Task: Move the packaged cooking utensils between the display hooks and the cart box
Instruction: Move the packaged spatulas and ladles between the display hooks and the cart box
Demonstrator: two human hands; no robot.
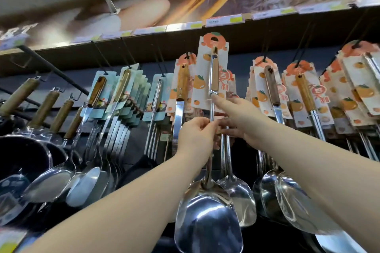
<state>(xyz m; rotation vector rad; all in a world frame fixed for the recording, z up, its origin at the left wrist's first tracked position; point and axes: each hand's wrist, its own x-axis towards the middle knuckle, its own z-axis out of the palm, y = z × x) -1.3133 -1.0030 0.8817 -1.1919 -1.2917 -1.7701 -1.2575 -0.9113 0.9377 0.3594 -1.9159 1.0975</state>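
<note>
A steel spatula [207,217] on a white card with orange fruit print [205,80] is raised in front of the display, its card top near the shelf edge. My left hand [197,137] pinches its thin metal shaft below the card. My right hand [238,119] reaches in from the right, fingertips touching the card's lower edge and the shaft. More carded spatulas of the same print [183,88] hang on the black display hooks [159,61] behind. The cart box is out of sight.
Teal-carded ladles [100,96] and wooden-handled pans [43,109] hang at the left. Ladles on orange-print cards [304,96] fill hooks at the right. A shelf edge with price labels [224,19] runs overhead.
</note>
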